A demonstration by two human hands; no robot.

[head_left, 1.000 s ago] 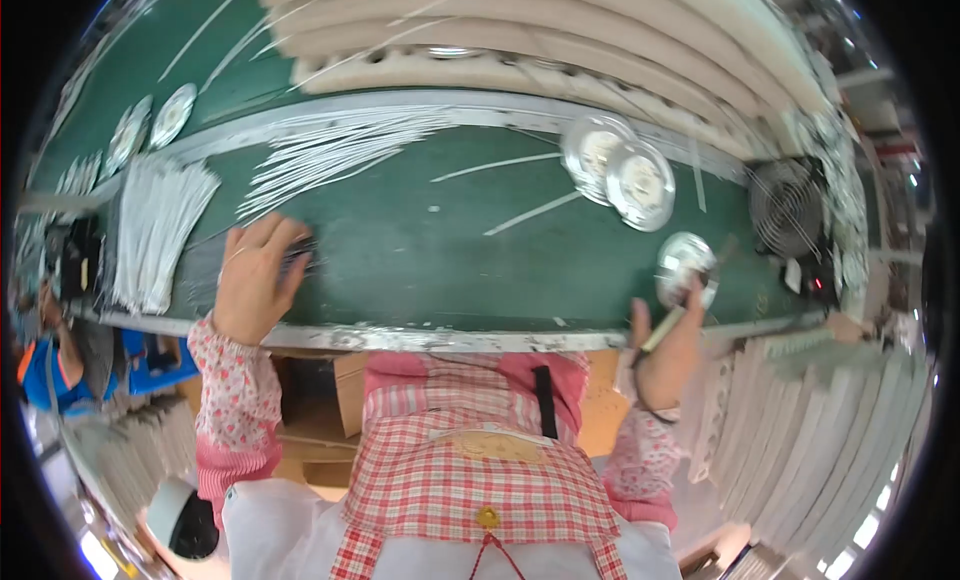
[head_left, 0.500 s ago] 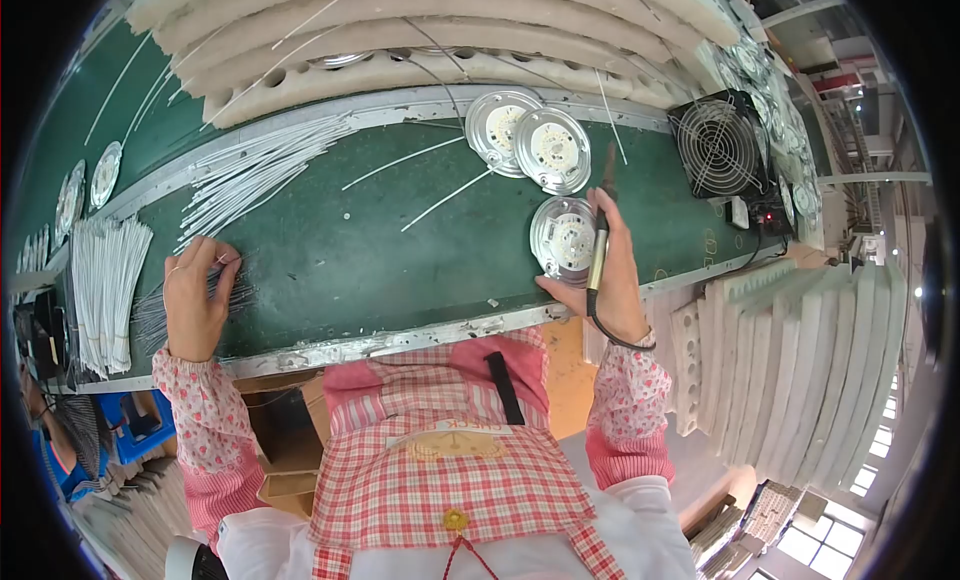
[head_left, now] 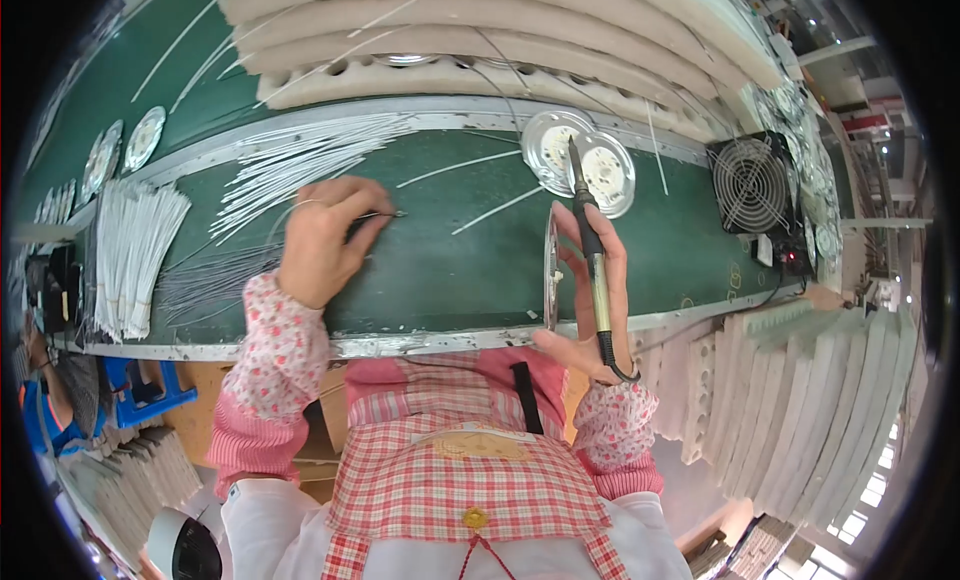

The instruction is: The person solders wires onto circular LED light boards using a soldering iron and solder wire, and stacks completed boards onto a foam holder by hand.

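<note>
My left hand (head_left: 330, 238) is pinched closed on a thin wire whose tip (head_left: 400, 214) pokes out past the fingertips, over the green bench. A pile of grey wires (head_left: 215, 283) lies just left of it, with loose white wires (head_left: 290, 165) behind. My right hand (head_left: 600, 290) holds a soldering iron (head_left: 597, 270), its tip pointing up and away. The same hand grips a round metal disc (head_left: 551, 270) tilted on edge, seen nearly side-on. Two more discs (head_left: 607, 174) overlap flat on the bench behind, and white wires run left from them.
A black fan (head_left: 750, 184) stands at the right of the bench. Bundled white wires (head_left: 137, 255) lie at the left. Stacked cream foam trays (head_left: 480, 40) line the back; more trays (head_left: 800, 390) stand at the lower right. Part of another person (head_left: 55, 400) shows at far left.
My left hand has left the grey wire pile and moved right with a wire in its fingers. The disc at my right hand, earlier flat on the bench, is now raised on edge.
</note>
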